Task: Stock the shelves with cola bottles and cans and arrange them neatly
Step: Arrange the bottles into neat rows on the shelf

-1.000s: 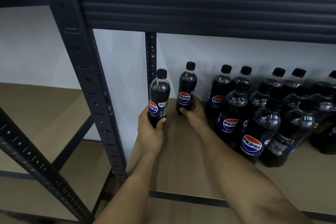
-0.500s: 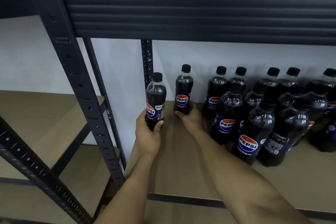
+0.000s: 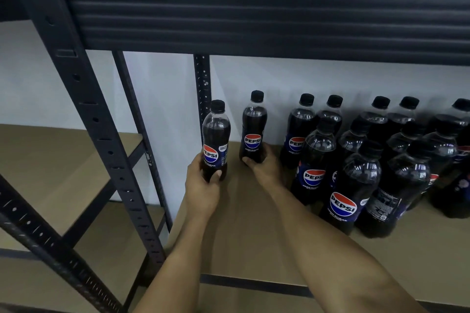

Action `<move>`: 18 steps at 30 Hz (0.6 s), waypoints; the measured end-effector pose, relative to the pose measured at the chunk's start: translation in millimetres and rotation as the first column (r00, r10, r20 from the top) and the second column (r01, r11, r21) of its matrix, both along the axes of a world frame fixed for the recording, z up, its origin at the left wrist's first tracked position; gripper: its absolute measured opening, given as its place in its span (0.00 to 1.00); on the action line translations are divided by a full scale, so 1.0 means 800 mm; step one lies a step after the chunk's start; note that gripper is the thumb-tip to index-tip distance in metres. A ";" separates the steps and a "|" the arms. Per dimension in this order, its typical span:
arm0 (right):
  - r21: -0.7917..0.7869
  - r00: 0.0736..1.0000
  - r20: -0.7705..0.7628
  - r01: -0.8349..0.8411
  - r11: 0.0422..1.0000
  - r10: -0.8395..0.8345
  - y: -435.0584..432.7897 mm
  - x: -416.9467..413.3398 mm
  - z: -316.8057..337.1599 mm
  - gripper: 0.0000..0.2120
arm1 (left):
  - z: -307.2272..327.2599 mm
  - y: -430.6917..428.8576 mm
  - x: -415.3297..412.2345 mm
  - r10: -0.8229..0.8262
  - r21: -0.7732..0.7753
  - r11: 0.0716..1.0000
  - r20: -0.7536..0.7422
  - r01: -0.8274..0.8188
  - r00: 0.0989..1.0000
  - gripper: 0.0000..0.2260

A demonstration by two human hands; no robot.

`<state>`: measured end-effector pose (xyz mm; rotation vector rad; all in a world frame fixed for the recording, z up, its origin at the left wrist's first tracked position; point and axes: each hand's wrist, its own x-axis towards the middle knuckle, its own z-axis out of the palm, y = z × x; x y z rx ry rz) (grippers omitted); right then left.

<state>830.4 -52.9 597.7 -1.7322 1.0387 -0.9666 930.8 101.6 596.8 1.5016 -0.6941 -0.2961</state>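
Two small cola bottles with black caps stand upright at the left end of the brown shelf board (image 3: 254, 236). My left hand (image 3: 202, 185) grips the base of the left bottle (image 3: 216, 134), close to the rear upright post. My right hand (image 3: 264, 168) grips the base of the second bottle (image 3: 254, 124), which stands farther back near the wall. A gap separates the two bottles. To the right, a packed group of several cola bottles (image 3: 356, 173) stands in rows on the same board.
A dark ribbed beam (image 3: 254, 7) of the shelf above hangs low over the bottles. A dark front upright post (image 3: 84, 109) and a diagonal brace (image 3: 38, 236) stand at left. Another brown shelf (image 3: 50, 160) lies beyond them at left.
Both hands keep their grip on their bottles, which stay at about the same spots on the board. The view has shifted slightly downward and to the left.
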 end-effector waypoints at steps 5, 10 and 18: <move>0.004 0.999 0.028 -0.018 1.000 0.018 -0.004 -0.002 -0.005 0.30 | 0.016 -0.033 0.012 -0.081 0.087 0.993 0.028 0.078 0.996 0.27; 0.070 0.994 0.091 -0.069 0.995 0.063 -0.005 -0.004 -0.004 0.24 | 0.010 -0.057 0.029 -0.128 0.177 0.976 0.011 0.124 0.992 0.27; 0.080 0.992 0.113 -0.063 0.995 0.054 -0.002 -0.003 -0.004 0.21 | 0.014 -0.081 0.032 -0.034 0.147 0.988 -0.022 0.037 0.999 0.28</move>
